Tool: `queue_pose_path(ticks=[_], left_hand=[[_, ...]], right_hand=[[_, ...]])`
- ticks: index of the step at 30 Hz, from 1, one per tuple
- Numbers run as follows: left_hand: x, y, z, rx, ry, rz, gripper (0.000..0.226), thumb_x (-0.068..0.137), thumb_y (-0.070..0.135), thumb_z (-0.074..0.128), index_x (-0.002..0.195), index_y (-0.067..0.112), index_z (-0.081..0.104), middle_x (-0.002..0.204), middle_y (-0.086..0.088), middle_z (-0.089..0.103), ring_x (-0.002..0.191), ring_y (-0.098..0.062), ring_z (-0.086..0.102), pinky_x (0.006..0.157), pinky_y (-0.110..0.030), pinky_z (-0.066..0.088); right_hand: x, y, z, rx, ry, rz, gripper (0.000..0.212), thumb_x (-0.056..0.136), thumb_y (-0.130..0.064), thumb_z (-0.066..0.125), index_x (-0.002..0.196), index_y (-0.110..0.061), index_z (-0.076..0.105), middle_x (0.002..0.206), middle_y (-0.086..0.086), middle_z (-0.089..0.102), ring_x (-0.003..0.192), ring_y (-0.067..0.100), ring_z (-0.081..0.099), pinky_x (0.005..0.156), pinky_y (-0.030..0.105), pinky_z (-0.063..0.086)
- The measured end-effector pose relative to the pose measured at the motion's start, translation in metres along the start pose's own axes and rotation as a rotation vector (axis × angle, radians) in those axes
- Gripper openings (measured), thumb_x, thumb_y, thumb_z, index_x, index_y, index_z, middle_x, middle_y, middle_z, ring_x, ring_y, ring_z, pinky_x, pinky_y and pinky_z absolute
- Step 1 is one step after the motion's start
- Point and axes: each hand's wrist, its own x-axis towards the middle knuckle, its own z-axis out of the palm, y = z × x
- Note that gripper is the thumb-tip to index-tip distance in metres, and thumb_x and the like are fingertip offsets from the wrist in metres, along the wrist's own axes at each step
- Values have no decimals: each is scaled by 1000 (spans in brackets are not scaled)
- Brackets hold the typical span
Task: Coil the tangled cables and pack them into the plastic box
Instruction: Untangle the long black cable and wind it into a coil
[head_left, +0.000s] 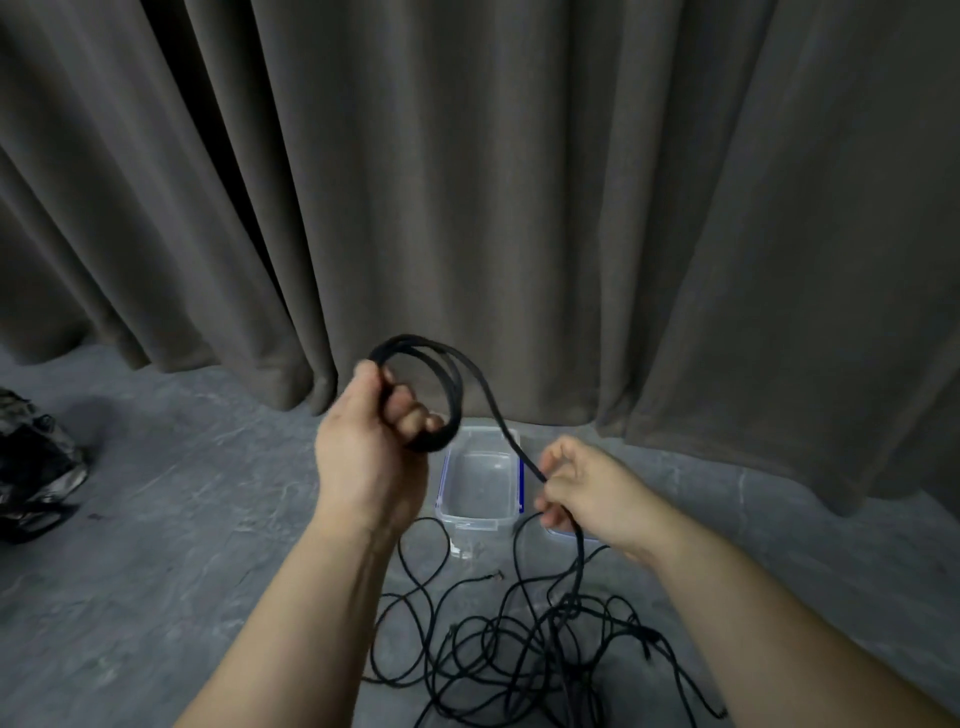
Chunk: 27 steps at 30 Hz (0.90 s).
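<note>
My left hand (371, 447) grips a coil of black cable (441, 379) with several loops, held up in front of the curtain. From the coil one strand (511, 439) runs down to my right hand (584, 491), which pinches it between thumb and fingers. Below that hand the same cable drops into a tangled pile of black cables (524, 649) on the grey floor. The clear plastic box (480, 483) with blue clips stands open on the floor between and behind my hands; I see nothing inside it.
A dark grey curtain (467, 182) hangs down to the floor right behind the box. A black and patterned bag (31, 467) lies at the far left. Part of a clear lid (563, 535) shows under my right hand.
</note>
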Motion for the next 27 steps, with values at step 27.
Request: queue_pose_path(ticks=[27], left_hand=[[-7,-20,-17,557,-337,-25,32,104,20,34,72,14,35,57,3,33,53,-14,39,54,-27,32]], right_hand=[[-27,-56,-9,-296,-117,-462,16,87,-20,68,78,-33,68,81,-16,66,81,-1,62,78,17,45]])
